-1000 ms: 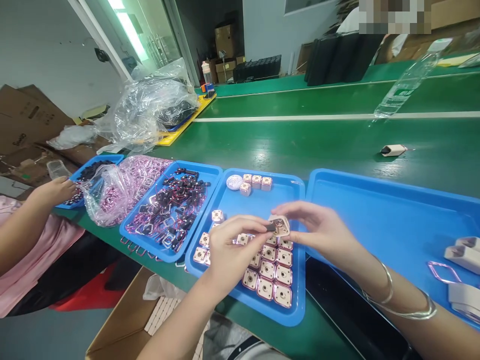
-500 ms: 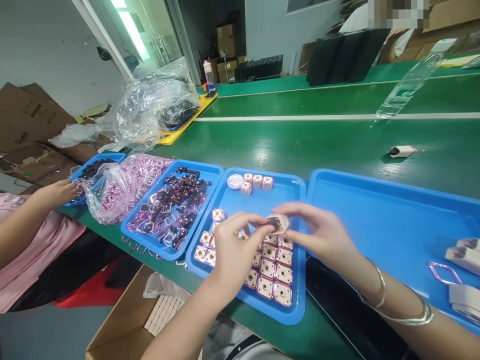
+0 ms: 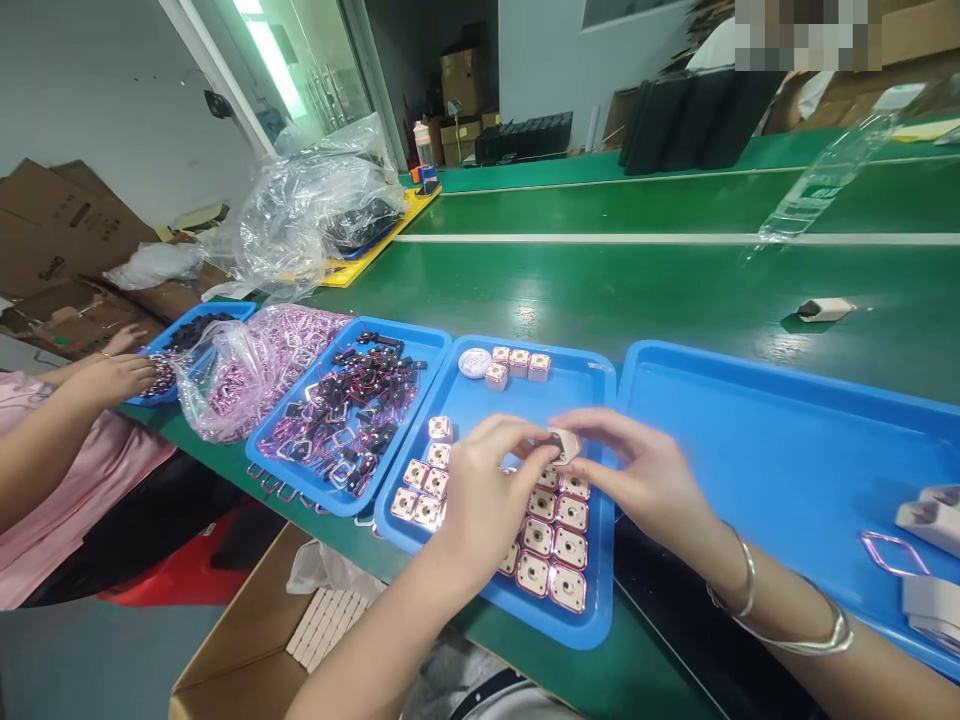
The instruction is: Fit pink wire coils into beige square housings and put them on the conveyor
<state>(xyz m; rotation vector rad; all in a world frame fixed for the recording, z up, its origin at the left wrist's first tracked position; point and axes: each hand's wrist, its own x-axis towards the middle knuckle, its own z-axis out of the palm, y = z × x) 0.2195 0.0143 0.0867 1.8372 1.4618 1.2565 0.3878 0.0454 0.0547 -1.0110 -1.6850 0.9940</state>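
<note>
At the frame's centre, the left hand (image 3: 487, 490) and right hand (image 3: 645, 475) are pinching one small beige square part (image 3: 562, 443) together above a blue tray (image 3: 592, 395) holding rows of similar parts (image 3: 551, 545). Left of it, another tray (image 3: 427, 345) is holding black and pink wire pieces (image 3: 341, 410).

both my forearms reach forward, left hand (image 3: 484, 490) and right hand (image 3: 649, 478) meeting fingertip to fingertip, fingers curled in a pinch, bangles on the right wrist
</note>
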